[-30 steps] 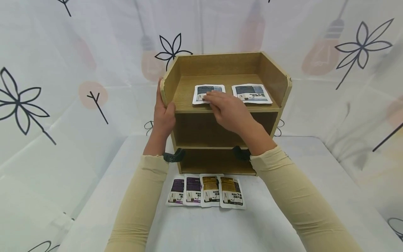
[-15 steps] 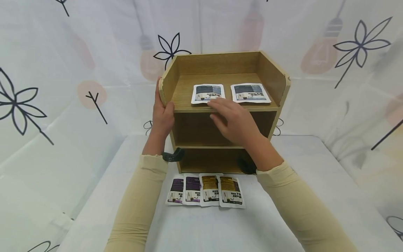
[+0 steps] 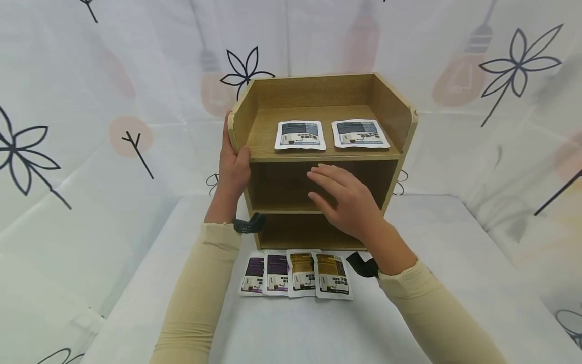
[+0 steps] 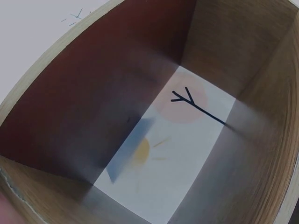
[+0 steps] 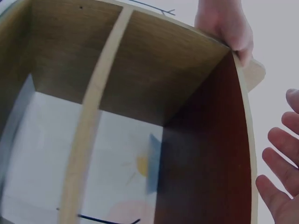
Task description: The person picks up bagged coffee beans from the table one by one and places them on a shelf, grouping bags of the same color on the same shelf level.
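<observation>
Right hand [image 3: 347,202] pulled back off blue sachet [image 3: 300,135], now loose-fingered, frame centre; left hand [image 3: 234,164] grips wooden shelf [image 3: 325,156] edge. Sachet looks light, floppy: pinch an edge.

Printed labels on two blue-grey sachets [image 3: 300,135] [image 3: 360,133] on the top shelf of the wooden rack [image 3: 318,156], and on two purple sachets [image 3: 266,274] and two brown sachets [image 3: 318,274] on the table: lettering too small and blurred to read. No other text seen.

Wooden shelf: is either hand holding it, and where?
The left hand grips the wooden shelf by its left side panel's front edge. The right hand holds nothing.
</observation>
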A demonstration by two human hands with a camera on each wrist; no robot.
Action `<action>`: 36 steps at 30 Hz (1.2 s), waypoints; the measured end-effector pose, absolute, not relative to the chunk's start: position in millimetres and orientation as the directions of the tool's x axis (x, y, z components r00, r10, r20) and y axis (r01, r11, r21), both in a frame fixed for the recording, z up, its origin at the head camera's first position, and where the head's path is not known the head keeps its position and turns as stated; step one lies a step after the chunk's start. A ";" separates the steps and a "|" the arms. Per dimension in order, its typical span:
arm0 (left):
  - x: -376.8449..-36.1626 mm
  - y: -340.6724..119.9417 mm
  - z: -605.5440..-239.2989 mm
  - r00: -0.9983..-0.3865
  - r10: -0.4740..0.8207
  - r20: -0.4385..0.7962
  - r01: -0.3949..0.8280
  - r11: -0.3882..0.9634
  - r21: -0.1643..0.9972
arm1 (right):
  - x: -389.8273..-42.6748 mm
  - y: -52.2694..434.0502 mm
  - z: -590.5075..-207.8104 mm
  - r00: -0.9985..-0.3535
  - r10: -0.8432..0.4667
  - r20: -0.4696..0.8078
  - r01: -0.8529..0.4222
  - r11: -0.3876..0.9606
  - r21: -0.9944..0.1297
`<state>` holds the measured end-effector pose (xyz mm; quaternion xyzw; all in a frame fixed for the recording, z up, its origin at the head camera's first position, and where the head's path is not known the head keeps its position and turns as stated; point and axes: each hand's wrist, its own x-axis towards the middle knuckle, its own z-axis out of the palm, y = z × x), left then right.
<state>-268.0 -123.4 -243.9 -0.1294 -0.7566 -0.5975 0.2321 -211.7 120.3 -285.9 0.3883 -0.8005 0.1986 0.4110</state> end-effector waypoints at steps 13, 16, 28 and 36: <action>-264.9 -122.1 -241.8 -0.862 -0.079 0.500 0.467 0.260 0.845 | -202.5 133.3 -319.1 -0.430 -0.457 0.779 -0.776 0.628 -0.060; -264.8 -122.0 -242.1 -0.862 -0.080 0.501 0.467 0.260 0.845 | -200.0 136.2 -325.5 -0.462 -0.468 0.753 -0.772 0.630 -0.082; -265.2 -120.6 -242.8 -0.863 -0.074 0.500 0.467 0.264 0.844 | -191.9 148.3 -354.3 -0.525 -0.507 0.683 -0.757 0.645 -0.103; -266.4 -120.4 -242.6 -0.865 -0.083 0.494 0.457 0.274 0.846 | -189.8 153.0 -370.2 -0.544 -0.525 0.654 -0.753 0.650 -0.104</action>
